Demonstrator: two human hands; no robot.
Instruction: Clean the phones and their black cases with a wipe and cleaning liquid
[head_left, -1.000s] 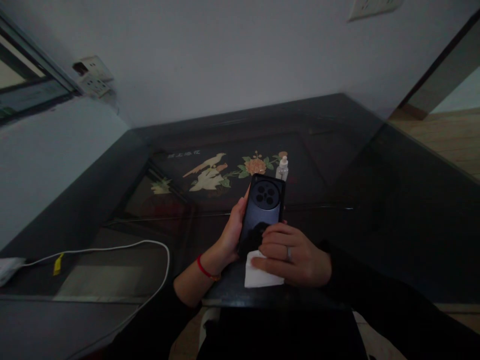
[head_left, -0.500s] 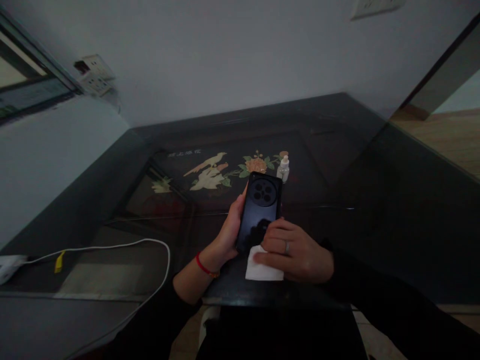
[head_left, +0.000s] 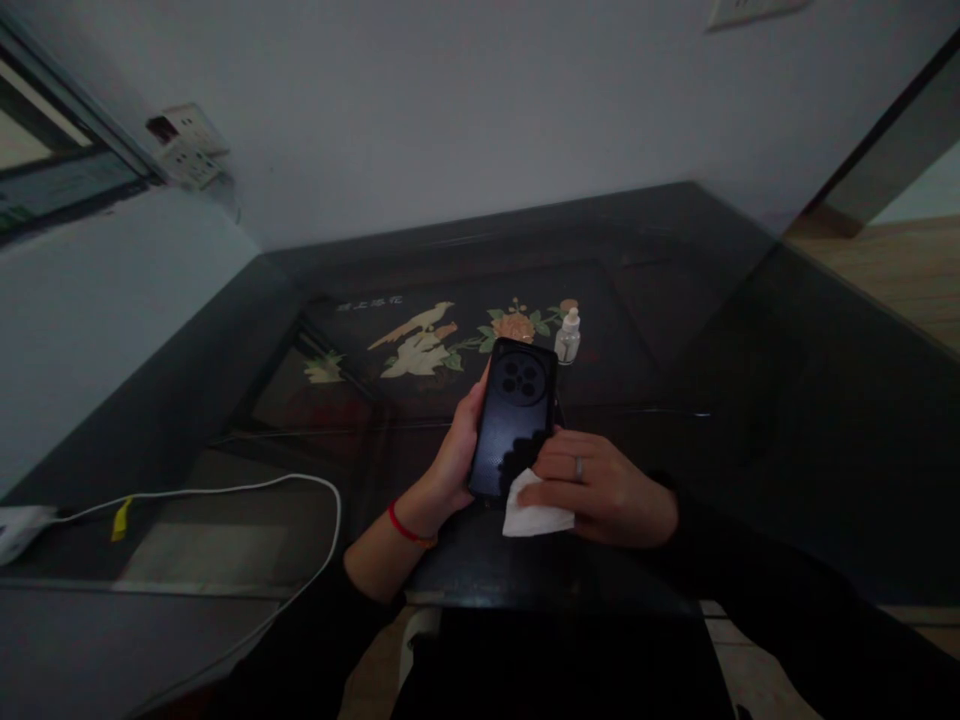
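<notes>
Black and glossy, the table (head_left: 750,450) runs back to the wall, and over its near edge a black phone (head_left: 506,430) is held between two hands, its rear side up with the round camera ring (head_left: 522,377) at the far end. The left hand (head_left: 454,450) is clamped along the phone's left side, its palm and fingers partly out of sight beneath — likely a cradling grip, chosen because it bears the phone while leaving the back uncovered. The right hand (head_left: 604,490) is closed on a white tissue (head_left: 536,515), pinched so that a flat flap spreads below the fingers; that seems to put soft paper, rather than bare skin, toward the phone's lower right corner. The tissue overlaps that corner in view, though how firmly it presses I cannot tell. Just beyond the phone's far right corner a small dropper bottle (head_left: 568,342) stands upright on the table, near enough to reach yet clear of both hands. A white cable (head_left: 225,490) with a yellow tag (head_left: 120,520) curves along the left side — well apart from the phone, which probably leaves the wrists unhindered.
</notes>
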